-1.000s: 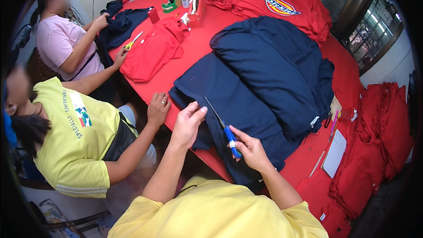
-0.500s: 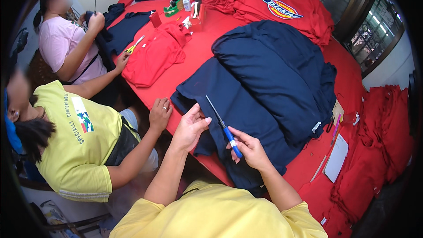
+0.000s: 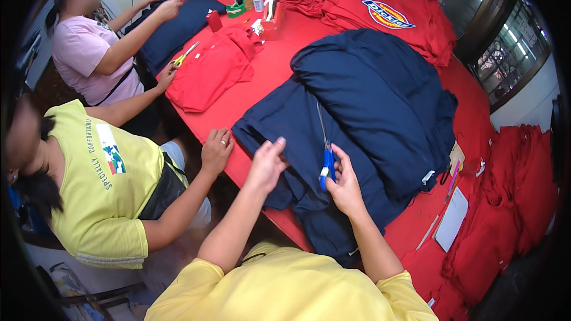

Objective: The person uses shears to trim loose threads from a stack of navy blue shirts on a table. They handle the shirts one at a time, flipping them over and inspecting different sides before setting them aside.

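In my right hand (image 3: pixel 346 185) is a pair of scissors (image 3: pixel 327 161) with blue handles. My fingers are wrapped round the handles, and the long metal blades point away over the cloth. Under them spreads a heap of dark navy garments (image 3: pixel 369 113), part bunched up and part lying flatter. My left hand (image 3: pixel 266 165) hovers at the near left edge of these garments. Its thumb stands apart from the half-curled fingers, and I see nothing in it. Some fingertips are hidden from view.
Left of me, a person in a yellow shirt (image 3: pixel 98 184) rests one hand on the table edge and holds yellow-handled scissors (image 3: pixel 185 54) by a folded red garment (image 3: pixel 211 71). Another person in pink (image 3: pixel 89 53) handles navy cloth. Red garments (image 3: pixel 493 214) lie right, beside a white card (image 3: pixel 452 220).
My right hand has moved up and right with the scissors, whose blades now point more straight away. My left hand has shifted slightly right. The person in pink has spread out the navy cloth.
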Demonstrator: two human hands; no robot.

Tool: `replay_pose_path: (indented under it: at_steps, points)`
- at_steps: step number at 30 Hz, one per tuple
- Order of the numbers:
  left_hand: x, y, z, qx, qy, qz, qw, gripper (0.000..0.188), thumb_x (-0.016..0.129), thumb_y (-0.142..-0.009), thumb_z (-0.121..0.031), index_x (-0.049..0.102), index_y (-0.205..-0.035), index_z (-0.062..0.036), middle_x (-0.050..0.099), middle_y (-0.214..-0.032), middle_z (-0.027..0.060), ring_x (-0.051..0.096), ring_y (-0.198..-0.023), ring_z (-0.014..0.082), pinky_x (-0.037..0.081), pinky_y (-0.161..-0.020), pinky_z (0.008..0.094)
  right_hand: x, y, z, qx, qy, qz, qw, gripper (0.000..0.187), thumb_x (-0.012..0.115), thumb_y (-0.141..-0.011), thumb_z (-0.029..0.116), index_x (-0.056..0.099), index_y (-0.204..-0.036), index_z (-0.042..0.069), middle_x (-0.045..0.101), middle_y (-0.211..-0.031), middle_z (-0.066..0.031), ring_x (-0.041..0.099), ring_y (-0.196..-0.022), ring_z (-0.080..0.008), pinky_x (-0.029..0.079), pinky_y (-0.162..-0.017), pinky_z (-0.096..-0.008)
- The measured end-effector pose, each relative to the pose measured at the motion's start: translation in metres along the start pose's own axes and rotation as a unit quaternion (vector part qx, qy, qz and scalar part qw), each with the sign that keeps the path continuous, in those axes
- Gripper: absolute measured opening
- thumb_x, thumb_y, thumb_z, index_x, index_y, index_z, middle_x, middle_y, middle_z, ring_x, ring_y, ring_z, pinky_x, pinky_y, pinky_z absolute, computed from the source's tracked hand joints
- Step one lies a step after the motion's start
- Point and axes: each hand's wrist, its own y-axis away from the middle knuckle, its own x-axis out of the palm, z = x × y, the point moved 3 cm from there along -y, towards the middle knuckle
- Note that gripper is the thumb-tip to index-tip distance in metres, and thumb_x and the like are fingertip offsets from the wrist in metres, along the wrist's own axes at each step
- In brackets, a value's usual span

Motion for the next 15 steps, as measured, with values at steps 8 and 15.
replay_pose_path:
  at_steps: [8,15]
  points:
    - [-0.043,-0.039,-0.044,0.066,0.135,-0.077,0.986,0.013,0.059,-0.091,-0.01,0.057,-0.102,-0.0044,0.063,-0.102,0.0074,0.061,-0.097,0.0214,0.047,-0.091,0.0384,-0.016,-0.006,0.02,-0.079,0.143,-0.037,0.986,0.054,0.066,-0.08,0.004,0.049,-0.131,0.001,0.061,-0.097,-0.0132,0.062,-0.081,-0.0177,0.05,-0.076,-0.0295]
    - [-0.034,-0.045,-0.058,0.102,0.101,0.004,0.99,0.007,0.06,-0.089,-0.002,0.06,-0.095,-0.006,0.065,-0.093,0.0043,0.063,-0.089,0.0158,0.05,-0.083,0.0297,0.011,-0.034,0.066,-0.17,0.14,0.066,0.973,0.056,0.071,-0.08,0.014,0.05,-0.131,0.0,0.062,-0.094,-0.0121,0.06,-0.074,-0.0154,0.049,-0.068,-0.0286]
